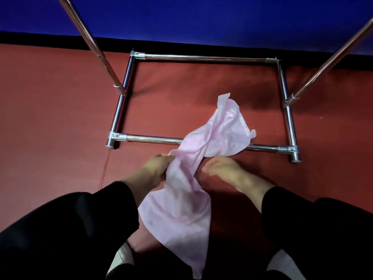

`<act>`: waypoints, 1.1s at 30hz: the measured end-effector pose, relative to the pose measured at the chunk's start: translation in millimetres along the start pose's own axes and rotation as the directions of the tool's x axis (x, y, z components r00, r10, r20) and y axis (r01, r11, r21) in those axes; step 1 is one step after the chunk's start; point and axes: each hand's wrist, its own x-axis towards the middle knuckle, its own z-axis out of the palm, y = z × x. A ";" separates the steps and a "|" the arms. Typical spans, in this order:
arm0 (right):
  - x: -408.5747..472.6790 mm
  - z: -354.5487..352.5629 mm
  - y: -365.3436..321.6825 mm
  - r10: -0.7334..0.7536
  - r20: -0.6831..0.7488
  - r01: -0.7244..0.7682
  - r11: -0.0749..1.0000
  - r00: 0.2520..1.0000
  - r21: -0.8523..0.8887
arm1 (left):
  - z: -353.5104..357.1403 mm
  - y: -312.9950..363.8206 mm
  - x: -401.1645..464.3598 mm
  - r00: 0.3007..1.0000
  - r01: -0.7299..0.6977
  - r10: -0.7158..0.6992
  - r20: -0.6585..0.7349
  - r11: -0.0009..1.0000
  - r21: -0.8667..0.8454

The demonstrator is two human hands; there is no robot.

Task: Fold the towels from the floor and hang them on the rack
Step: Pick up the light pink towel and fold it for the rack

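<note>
Pink towel (187, 178) bunches in our left hand (155, 168), which pinches its crumpled middle; our right hand (224, 170) is blurred, its grasp unclear. Cloth drapes across the chrome rack (153, 139) base on red floor (60, 110).

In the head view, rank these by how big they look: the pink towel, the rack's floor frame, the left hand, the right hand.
1. Rack's floor frame
2. Pink towel, though it hangs nearer the camera, so it looks enlarged
3. Left hand and right hand: alike, not ranked
</note>
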 end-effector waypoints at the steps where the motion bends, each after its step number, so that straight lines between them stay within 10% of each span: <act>1: -4.0 9.1 1.5 0.017 0.147 -0.003 0.996 0.989 -0.094 | 5.1 4.1 0.0 0.999 -0.007 0.008 0.051 1.000 -0.018; 5: -12.1 35.1 3.3 0.058 0.277 -0.030 0.994 0.959 -0.105 | 30.5 30.5 -2.7 0.980 0.018 -0.008 0.197 0.999 -0.050; 11: 11.5 8.3 -28.1 0.112 -0.098 -0.012 0.720 0.989 0.694 | 40.9 76.5 -17.1 0.979 -0.070 0.134 0.156 0.930 -0.360; 16: 20.8 -15.3 -6.2 0.203 -0.369 -0.055 0.925 0.907 0.376 | 17.8 33.0 -7.3 0.987 0.002 -0.020 -0.157 0.993 -0.114; 23: 5.4 26.7 16.3 0.102 -0.048 -0.101 0.994 0.994 0.031 | 14.5 -34.0 -11.4 0.956 0.291 -0.294 0.002 0.946 0.143; 33: 3.9 47.8 1.9 0.285 0.120 -0.306 0.816 0.951 0.491 | 36.8 -36.2 -13.6 0.975 0.153 -0.168 0.143 0.982 0.113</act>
